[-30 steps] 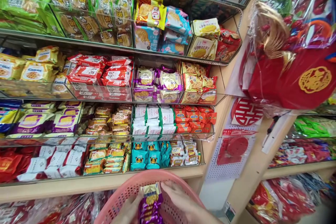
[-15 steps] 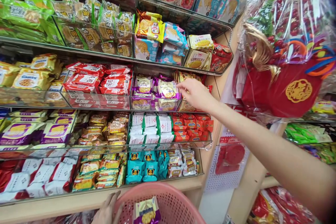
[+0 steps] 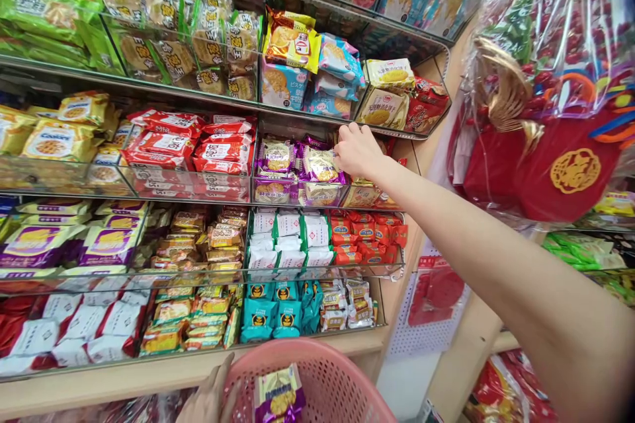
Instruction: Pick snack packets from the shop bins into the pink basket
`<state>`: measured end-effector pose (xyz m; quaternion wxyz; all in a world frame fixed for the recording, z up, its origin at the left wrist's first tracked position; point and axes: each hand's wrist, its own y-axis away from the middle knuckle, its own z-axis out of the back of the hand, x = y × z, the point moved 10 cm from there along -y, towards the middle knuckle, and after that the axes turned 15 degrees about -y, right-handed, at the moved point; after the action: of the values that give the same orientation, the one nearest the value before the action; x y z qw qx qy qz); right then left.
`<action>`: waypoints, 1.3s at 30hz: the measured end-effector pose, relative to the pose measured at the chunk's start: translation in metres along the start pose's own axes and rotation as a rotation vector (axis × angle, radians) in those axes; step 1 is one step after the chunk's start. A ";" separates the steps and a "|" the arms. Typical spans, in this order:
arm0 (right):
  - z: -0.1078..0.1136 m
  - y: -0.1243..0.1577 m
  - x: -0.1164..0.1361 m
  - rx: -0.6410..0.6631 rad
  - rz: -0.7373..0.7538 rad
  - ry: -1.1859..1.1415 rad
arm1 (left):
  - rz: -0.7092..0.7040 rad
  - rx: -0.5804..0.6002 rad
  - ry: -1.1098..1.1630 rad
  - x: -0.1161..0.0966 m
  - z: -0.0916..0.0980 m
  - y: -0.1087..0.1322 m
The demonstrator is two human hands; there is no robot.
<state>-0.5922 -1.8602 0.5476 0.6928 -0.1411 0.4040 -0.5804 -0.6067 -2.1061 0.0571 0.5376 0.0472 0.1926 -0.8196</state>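
The right hand (image 3: 361,153) is at the shelved purple-and-cream plastic-wrapped biscuit packets (image 3: 320,166), the left hand (image 3: 206,400) at the round pink perforated plastic basket (image 3: 342,386) — neither grip can be told. The packets seem light, slippery, crumbly — best pinched by wrapper edges.

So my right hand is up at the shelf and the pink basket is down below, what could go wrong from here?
The purple-and-cream plastic-wrapped packets sit close together beside your right hand, so pulling one out might drag its neighbours along.

Your left hand is at the side of the round, pink perforated basket. The basket's base is out of view, so if that hand is the main support, it might tip.
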 end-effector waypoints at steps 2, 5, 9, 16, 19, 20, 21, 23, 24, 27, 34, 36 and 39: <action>-0.004 -0.001 0.000 0.015 0.014 0.021 | 0.016 0.006 -0.028 0.002 -0.005 0.000; -0.007 -0.002 0.001 0.018 0.033 0.035 | -0.005 0.025 -0.066 0.001 -0.010 0.002; -0.007 -0.002 0.001 0.043 0.006 0.045 | -0.008 0.027 -0.084 0.001 -0.009 0.002; -0.009 -0.007 -0.011 0.122 -0.094 -0.065 | 0.005 0.025 -0.119 -0.002 -0.005 0.002; -0.010 -0.009 -0.023 0.164 -0.192 -0.141 | -0.017 -0.017 -0.120 -0.003 -0.003 0.004; -0.010 -0.009 -0.028 0.178 -0.237 -0.163 | -0.018 -0.028 -0.126 -0.003 -0.003 0.004; -0.010 -0.009 -0.033 0.189 -0.282 -0.183 | -0.019 -0.037 -0.134 -0.003 -0.003 0.004; -0.006 -0.007 -0.040 0.200 -0.360 -0.226 | -0.012 -0.049 -0.160 -0.003 -0.002 0.005; -0.004 -0.005 -0.043 0.202 -0.388 -0.250 | -0.008 -0.051 -0.173 -0.003 -0.001 0.006; 0.002 -0.001 -0.046 0.203 -0.428 -0.356 | -0.015 -0.059 -0.181 -0.007 0.004 0.006; 0.028 0.006 -0.043 0.001 -0.392 -0.645 | -0.017 -0.083 -0.192 -0.010 0.007 0.007; 0.042 0.009 -0.043 -0.072 -0.355 -0.689 | -0.027 -0.091 -0.224 -0.011 0.007 0.008; 0.065 0.021 -0.037 -0.147 -0.282 -0.748 | -0.045 -0.106 -0.268 -0.015 0.012 0.010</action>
<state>-0.5305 -1.8377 0.5894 0.6938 -0.4456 0.1410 -0.5479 -0.5896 -2.1009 0.0693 0.5418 -0.0953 0.1631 -0.8190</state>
